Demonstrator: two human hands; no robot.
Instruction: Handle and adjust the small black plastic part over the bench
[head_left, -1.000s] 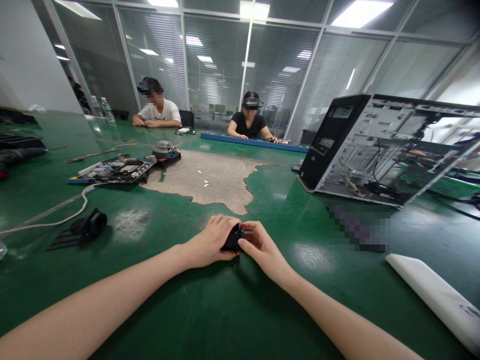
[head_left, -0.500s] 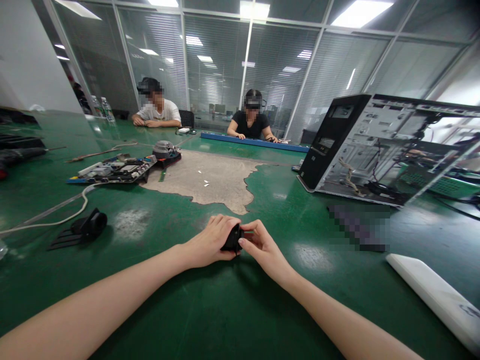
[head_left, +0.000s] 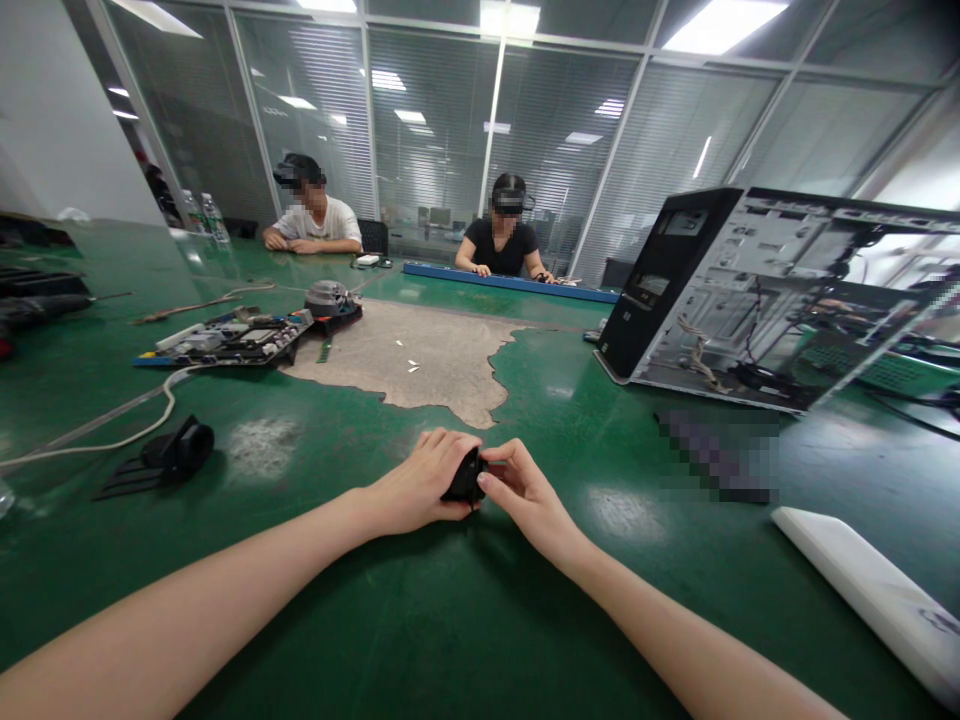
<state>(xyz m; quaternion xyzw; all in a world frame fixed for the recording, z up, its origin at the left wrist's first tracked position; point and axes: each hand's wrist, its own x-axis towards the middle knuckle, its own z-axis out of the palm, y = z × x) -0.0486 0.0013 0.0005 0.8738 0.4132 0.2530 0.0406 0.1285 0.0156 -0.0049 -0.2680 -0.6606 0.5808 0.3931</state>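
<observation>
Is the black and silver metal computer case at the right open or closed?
Open: the case has no panel covering its visible side, so beige cables inside show.

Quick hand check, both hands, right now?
Left hand: closed around a small black part.
Right hand: thumb and fingers closed on its right side.

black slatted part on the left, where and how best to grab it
I'd grip the black slatted part by its raised round end, from above on its right side: that end stands up from the table, while the flat slats lie low to the left and look harder to get under.
</observation>
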